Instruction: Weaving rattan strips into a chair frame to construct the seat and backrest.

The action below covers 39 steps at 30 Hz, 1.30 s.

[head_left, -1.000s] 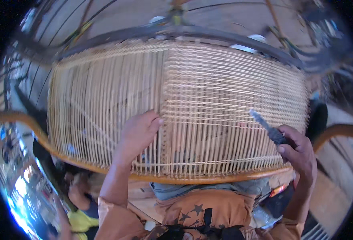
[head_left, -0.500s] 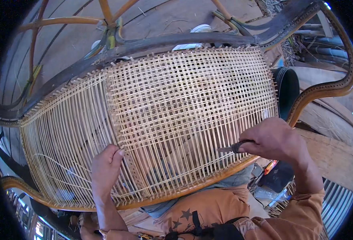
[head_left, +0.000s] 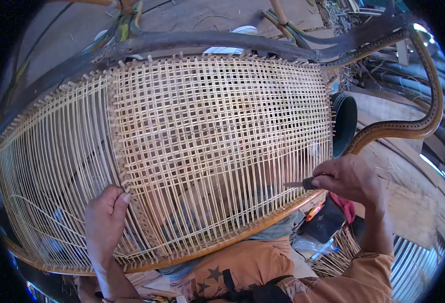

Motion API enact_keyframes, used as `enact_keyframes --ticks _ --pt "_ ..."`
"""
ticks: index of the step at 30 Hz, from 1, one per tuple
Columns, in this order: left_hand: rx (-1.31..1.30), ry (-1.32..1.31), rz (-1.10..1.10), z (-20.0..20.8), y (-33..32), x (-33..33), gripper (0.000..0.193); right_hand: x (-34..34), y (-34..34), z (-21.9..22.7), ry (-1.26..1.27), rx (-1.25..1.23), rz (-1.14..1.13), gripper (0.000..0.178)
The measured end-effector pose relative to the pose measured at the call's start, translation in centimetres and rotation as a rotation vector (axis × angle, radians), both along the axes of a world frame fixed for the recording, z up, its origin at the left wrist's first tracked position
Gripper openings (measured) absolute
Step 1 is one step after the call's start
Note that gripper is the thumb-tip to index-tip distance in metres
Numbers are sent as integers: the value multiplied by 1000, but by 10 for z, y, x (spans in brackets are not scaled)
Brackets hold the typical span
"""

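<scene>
A wide cane panel [head_left: 217,118] spans a bent rattan frame [head_left: 217,243] in front of me. Its right section is a closed grid in the upper part, with only lengthwise strands below. Against the lower end of that grid, at the dividing strip [head_left: 144,222], my left hand [head_left: 105,219] is closed with thumb and forefinger pinched; what they hold is hidden. My right hand [head_left: 351,179] grips a small knife [head_left: 307,183] by its dark handle. Its thin blade points left over the open strands near the panel's lower right corner.
The section of loose strands [head_left: 56,146] lies left of the strip. A curved armrest [head_left: 404,130] rises at the right, beside a dark green bucket [head_left: 344,121]. Cut sticks [head_left: 336,252], a plastic bottle [head_left: 321,247] and corrugated sheet [head_left: 416,267] lie low at the right.
The whole view has shifted, so the panel sits farther left. My right hand with the knife has moved rightward relative to the panel. My left hand stays at the same spot on the dividing strip.
</scene>
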<state>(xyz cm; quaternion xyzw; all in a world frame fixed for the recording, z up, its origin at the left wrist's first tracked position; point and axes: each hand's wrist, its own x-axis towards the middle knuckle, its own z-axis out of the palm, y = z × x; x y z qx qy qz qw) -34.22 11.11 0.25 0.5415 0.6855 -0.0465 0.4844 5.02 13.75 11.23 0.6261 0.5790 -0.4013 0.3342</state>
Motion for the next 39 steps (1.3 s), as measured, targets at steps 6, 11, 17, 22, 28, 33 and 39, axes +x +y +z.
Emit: enact_keyframes --ticks 6,11,17,22,28,33,39 --pt "-18 -27 -27 -9 -7 -16 22 -27 1 0 18 161 17 20" --pt "91 -106 -29 -14 -6 -16 22 -28 -8 3 -116 318 -55 17" --pt "125 -143 -9 -17 -13 -20 25 -28 -9 1 -182 101 156 19" --pt "90 -119 19 -18 -12 -18 18 -44 5 3 -199 213 -63 20" --pt "120 -116 48 -17 -12 -13 20 -11 -5 -3 -141 295 54 21" --pt "102 -107 43 -12 -10 -13 20 0 -3 8 -45 197 -160 20" --pt "63 -111 55 -10 -8 -15 20 -43 -1 -2 -121 236 -111 18"
